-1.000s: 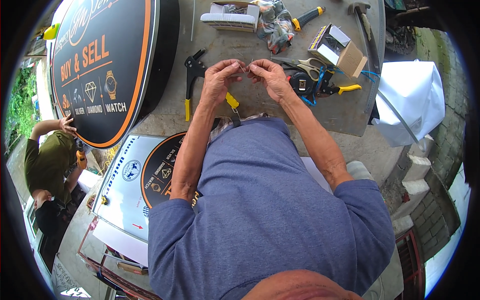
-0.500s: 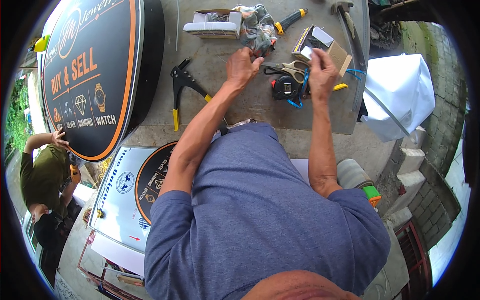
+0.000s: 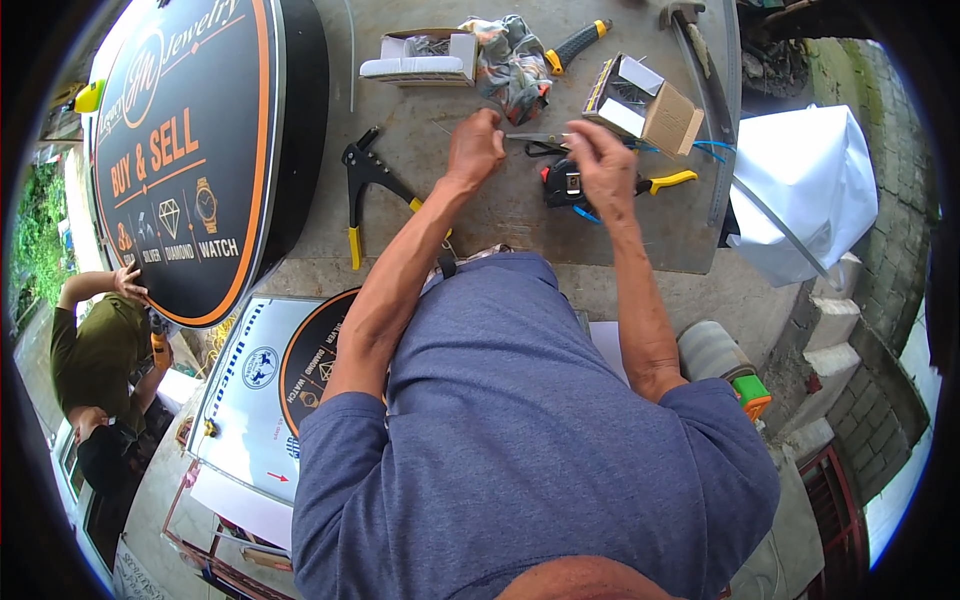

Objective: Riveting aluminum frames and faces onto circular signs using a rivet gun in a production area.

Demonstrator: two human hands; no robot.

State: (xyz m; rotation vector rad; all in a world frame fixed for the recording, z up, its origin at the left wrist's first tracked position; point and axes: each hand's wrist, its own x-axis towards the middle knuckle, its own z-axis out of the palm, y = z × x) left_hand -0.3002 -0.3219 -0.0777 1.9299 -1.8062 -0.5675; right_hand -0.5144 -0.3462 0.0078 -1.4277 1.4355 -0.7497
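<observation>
My left hand is closed above the metal tabletop, thumb against the fingers; what it pinches, if anything, is too small to name. Facing it from the right, my right hand has its fingers bent in a pinch, their contents not discernible. Between the two lie the scissors' blades, their handles hidden beneath my right hand. A black tape measure rests by that hand's wrist side. Beyond it stands an open small box with thin metal pieces inside. A black hand riveter with yellow grips lies left of my left hand.
A second open box, a crumpled cloth glove, a utility knife and a hammer lie farther back. Yellow-handled pliers are at right. A large oval sign stands at left, a person's hand on it.
My right hand has drawn back from the small box and moved left toward my left hand, covering the scissors' handles. My left hand has shifted slightly left.
</observation>
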